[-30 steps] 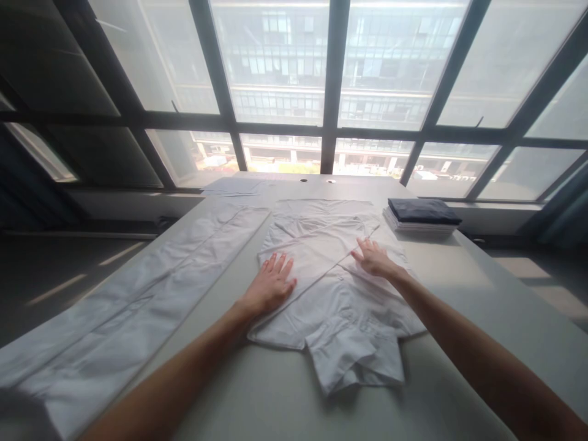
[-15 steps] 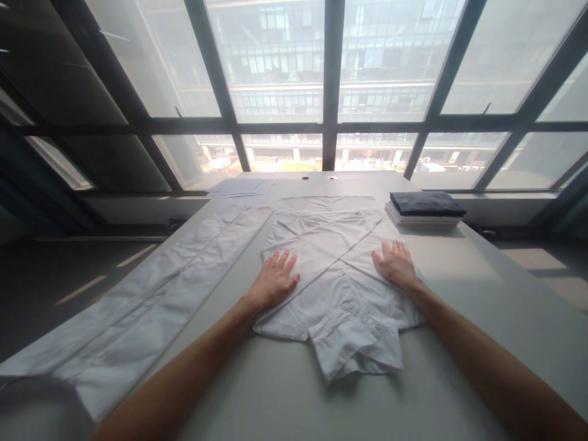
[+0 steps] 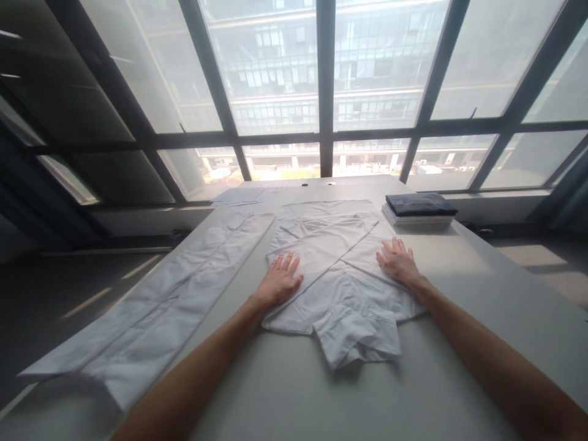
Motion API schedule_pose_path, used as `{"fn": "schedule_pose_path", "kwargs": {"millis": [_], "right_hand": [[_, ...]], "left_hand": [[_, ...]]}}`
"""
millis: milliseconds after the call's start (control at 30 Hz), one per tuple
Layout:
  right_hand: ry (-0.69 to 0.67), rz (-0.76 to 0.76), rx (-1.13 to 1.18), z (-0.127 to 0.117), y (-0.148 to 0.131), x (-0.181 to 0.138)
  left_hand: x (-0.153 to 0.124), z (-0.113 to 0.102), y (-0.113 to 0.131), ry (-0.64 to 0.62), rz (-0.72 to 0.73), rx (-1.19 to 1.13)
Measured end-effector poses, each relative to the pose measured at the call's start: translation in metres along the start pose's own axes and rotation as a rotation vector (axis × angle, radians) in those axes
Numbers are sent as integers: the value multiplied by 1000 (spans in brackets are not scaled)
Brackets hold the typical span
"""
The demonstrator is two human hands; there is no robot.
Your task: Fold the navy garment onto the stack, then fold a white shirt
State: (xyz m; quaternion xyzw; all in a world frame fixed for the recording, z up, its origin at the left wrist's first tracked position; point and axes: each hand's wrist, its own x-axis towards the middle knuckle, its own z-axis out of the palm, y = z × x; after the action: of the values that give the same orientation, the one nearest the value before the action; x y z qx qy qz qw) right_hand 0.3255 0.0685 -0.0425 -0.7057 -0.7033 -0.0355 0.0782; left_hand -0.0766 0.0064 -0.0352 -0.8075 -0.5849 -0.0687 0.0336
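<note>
A white garment (image 3: 331,245) that looks like a shirt lies partly folded on the pale table (image 3: 294,398), with diagonal folds across its middle. A short, wrinkled piece resembling a sleeve or cuff sticks out from its near edge. My left hand (image 3: 280,278) rests flat on the garment's left side, fingers spread. On the right side, my right hand (image 3: 397,262) lies palm down with its fingers stretched out, touching the cloth near the edge. Neither hand grips anything.
Along the table's left side stretches a long white cloth (image 3: 174,294), its near end hanging toward the edge. A stack with a dark folded cloth (image 3: 420,204) on top stands at the back right. Papers (image 3: 241,196) lie at the back left. Large windows rise behind.
The camera view has tilted and shifted slightly. Both hands stay flat on the garment in nearly the same places, and the folds look unchanged.
</note>
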Motion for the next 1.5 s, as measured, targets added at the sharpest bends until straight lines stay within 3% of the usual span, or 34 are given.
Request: {"fn": "schedule_pose_path", "kwargs": {"millis": [167,400,467,533,633,700,900,1067,1167,1300,1500], "right_hand": [[-2,-9,-13,3,-1,-1],[229,-43,44,-2,-2,-1],[231,-46,59,-3,-5,-1],[146,-82,26,-3,-6,-1],[27,-148,-60,1,-7,-2],[23,-156,-84,4,-6,-2],[68,-155,-65,5,-4,-3],[191,-147,68,2,-5,-1],[151,-187,101,2,-6,-1],[43,-281,38,3,-6,-1],[49,-289,17,3,-5,-2]], "left_hand": [[-6,-13,7,36,-8,29],[-15,-51,49,259,128,120],[-15,-50,60,231,164,76],[-15,-43,65,149,179,15],[-14,-27,62,-1,141,-91],[-14,-20,58,-50,120,-139],[-13,-20,56,-63,106,-170],[-14,-20,55,-69,124,-170],[-15,-16,55,-58,136,-169],[-13,-17,53,17,163,-228],[8,-30,12,405,-71,-360]]}}
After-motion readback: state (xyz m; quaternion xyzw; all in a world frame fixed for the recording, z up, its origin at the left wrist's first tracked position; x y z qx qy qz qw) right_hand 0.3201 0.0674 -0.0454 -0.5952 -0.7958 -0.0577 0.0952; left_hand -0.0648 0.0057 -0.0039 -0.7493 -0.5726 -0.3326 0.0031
